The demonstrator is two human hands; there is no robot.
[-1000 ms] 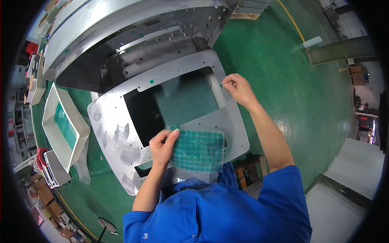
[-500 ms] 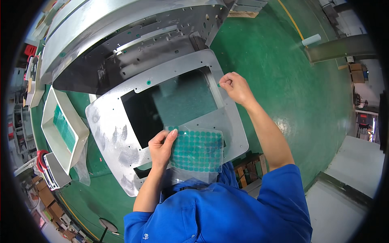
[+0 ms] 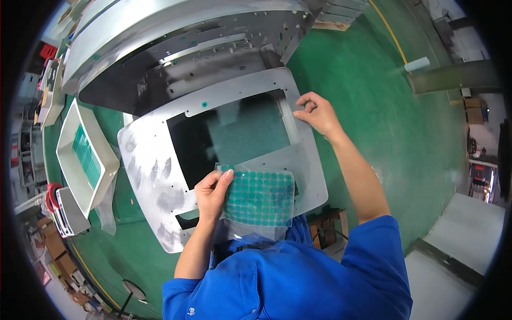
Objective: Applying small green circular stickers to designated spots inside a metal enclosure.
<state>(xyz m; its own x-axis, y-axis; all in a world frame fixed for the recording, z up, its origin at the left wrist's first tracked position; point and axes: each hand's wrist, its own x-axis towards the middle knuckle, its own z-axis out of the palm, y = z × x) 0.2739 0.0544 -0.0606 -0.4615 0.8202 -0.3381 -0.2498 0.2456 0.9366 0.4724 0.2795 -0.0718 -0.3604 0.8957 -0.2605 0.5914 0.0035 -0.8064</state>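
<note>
My left hand (image 3: 211, 193) pinches the upper left corner of a clear sheet of round green stickers (image 3: 260, 197) between thumb and fingers. The sheet hangs in front of my body, over the near part of a grey metal panel (image 3: 146, 176) with a large rectangular opening. At the panel's right edge, my right hand (image 3: 318, 114) has its thumb and fingers curled together, close to the metal. Whatever lies between those fingertips is too small or hidden to make out. One green sticker (image 3: 204, 104) sits on the panel's far strip, above the opening.
A large curved metal housing (image 3: 186, 32) stands just beyond the panel. To the left is a white tray (image 3: 109, 165) containing more green sticker sheets (image 3: 86, 154). A wooden pallet (image 3: 330, 221) shows under the panel's near right side. The floor (image 3: 373, 106) is green.
The panel and housing have shifted slightly rightward in view. A green speck at my right fingertips no longer shows, and those fingers look a little less tightly bunched. My left hand keeps hold of the sheet.
</note>
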